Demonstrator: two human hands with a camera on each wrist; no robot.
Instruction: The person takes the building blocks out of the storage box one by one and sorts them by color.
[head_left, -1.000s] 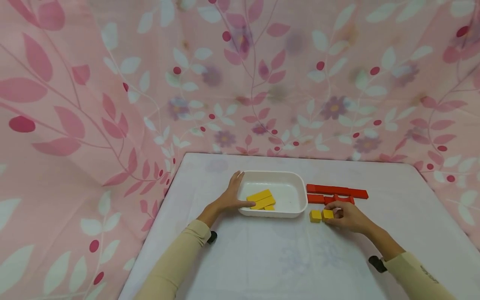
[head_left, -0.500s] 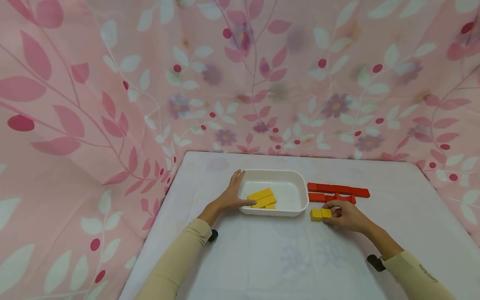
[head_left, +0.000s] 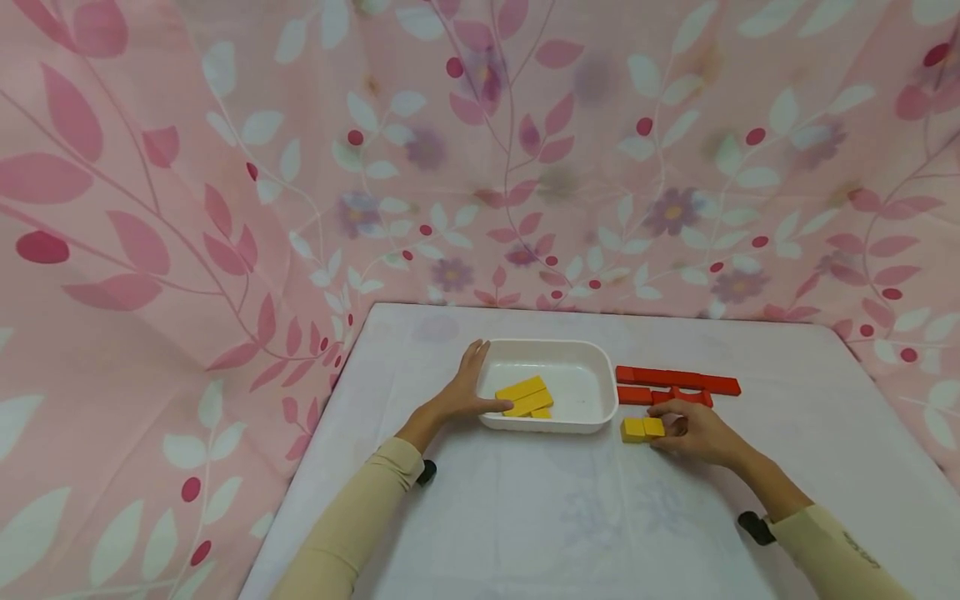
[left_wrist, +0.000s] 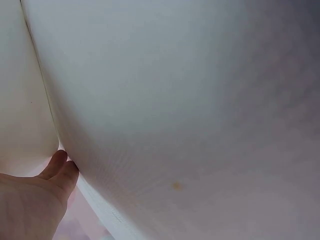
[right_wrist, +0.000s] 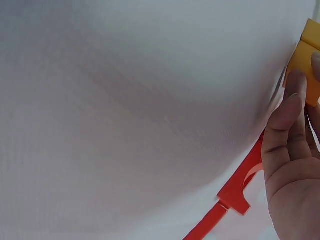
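My left hand (head_left: 456,396) holds the left end of a white tray (head_left: 600,367), thumb over the rim and fingers along the outside. In the left wrist view, the left fingers (left_wrist: 65,170) show low at a pale surface. Several yellow blocks (head_left: 522,387) lie inside the tray at its left. On the table right of the tray, two yellow cubes stand side by side, a left cube (head_left: 632,430) and a right cube (head_left: 653,427). My right hand (head_left: 697,432) pinches the right cube between thumb and fingers; the right wrist view shows its fingertips on the yellow cube (right_wrist: 300,60).
Behind the cubes, red blocks lie in two rows: a long back row (head_left: 675,379) and a shorter front row (head_left: 636,395) with an arch-shaped block (right_wrist: 235,192). The table (head_left: 517,517) has a white cloth. A pink floral curtain (head_left: 525,167) hangs behind.
The right hand has slid the right yellow cube leftward until the gap to the other cube closed. The left hand has stayed at the tray.
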